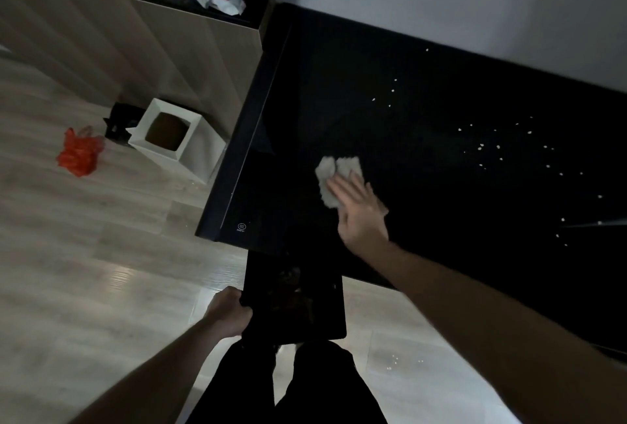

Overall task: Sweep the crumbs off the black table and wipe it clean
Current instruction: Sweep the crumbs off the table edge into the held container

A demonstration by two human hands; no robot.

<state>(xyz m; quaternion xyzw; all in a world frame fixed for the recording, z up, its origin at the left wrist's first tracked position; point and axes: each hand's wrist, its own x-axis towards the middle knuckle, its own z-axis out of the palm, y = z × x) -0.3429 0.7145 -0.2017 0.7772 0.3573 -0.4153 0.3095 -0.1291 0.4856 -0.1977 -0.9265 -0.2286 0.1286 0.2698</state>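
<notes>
Right hand point(361, 210) flat, pressing crumpled white cloth point(334, 174) on glossy black worktop point(424, 91). Left hand point(229, 313) grips black rectangular tray point(295, 305) at worktop edge. Scattered white crumbs point(481, 145) lie right of the cloth.

1 black table point(424, 91), 1 cloth point(330, 171), 1 black tray point(319, 318), 1 white bin point(176, 137), 1 red bag point(78, 154), approx. 30+ crumbs point(481, 145), 2 hands.
</notes>
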